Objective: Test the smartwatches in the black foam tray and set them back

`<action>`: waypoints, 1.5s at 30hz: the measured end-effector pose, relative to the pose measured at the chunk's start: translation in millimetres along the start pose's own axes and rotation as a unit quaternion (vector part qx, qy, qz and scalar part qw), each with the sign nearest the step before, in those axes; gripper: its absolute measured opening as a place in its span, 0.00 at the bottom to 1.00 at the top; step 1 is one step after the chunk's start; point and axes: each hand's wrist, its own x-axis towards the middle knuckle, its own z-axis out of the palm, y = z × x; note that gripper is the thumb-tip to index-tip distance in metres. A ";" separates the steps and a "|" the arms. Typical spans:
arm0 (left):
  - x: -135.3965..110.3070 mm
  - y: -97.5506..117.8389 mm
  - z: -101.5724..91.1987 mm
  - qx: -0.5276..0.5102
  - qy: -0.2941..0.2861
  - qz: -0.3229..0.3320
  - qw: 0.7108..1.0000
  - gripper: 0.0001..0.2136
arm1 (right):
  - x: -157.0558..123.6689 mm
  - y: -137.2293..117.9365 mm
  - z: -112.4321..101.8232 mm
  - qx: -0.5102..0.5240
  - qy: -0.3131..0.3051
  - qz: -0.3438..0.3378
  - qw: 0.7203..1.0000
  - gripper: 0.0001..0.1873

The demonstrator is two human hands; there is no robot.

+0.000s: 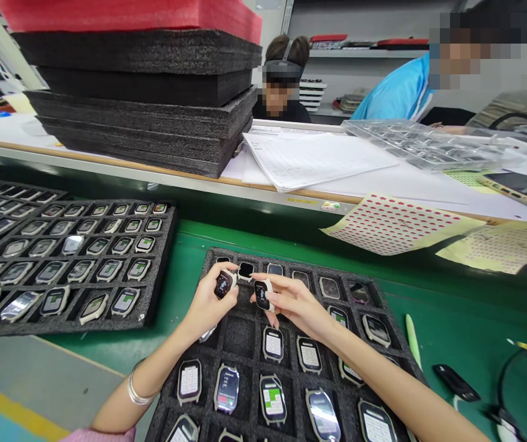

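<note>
My left hand point(207, 304) pinches a dark-faced smartwatch body point(223, 285) between thumb and fingers. My right hand point(297, 305) grips a second watch body point(262, 294) by its edges, and the two watches are close together, a little apart. Both hands hover over a black foam tray point(238, 336) with rows of compartments. Most compartments hold a watch body point(273, 344) with a film-covered screen. One compartment under my left wrist shows bare foam. Some of the far-row watches are partly hidden by my fingers.
Another foam tray of watches point(162, 258) lies to the left on the green mat point(465, 331). Sticker sheets point(396, 224), a green pen point(413, 341), and a black device point(456, 382) lie right. Stacked foam trays point(143, 104), papers, and two co-workers are beyond the bench edge.
</note>
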 end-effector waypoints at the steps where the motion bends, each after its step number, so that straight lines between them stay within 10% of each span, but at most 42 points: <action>1: -0.1 -0.3 0.2 0.004 0.000 0.002 1.000 0.14 | 0.4 0.7 -0.5 -0.002 -0.002 0.000 1.000 0.24; 22: 1.9 -5.2 3.2 0.001 0.003 0.010 1.000 0.15 | 2.4 2.5 -3.3 0.012 0.011 0.005 1.000 0.27; 34: 5.0 -6.0 -1.7 -0.281 -0.092 -0.121 0.948 0.20 | 5.6 5.3 -10.0 0.041 0.012 0.016 0.999 0.23; 45: 5.1 -5.3 -3.3 -0.281 -0.117 -0.129 0.944 0.17 | 5.0 9.1 -10.6 -0.016 0.041 -0.011 0.999 0.28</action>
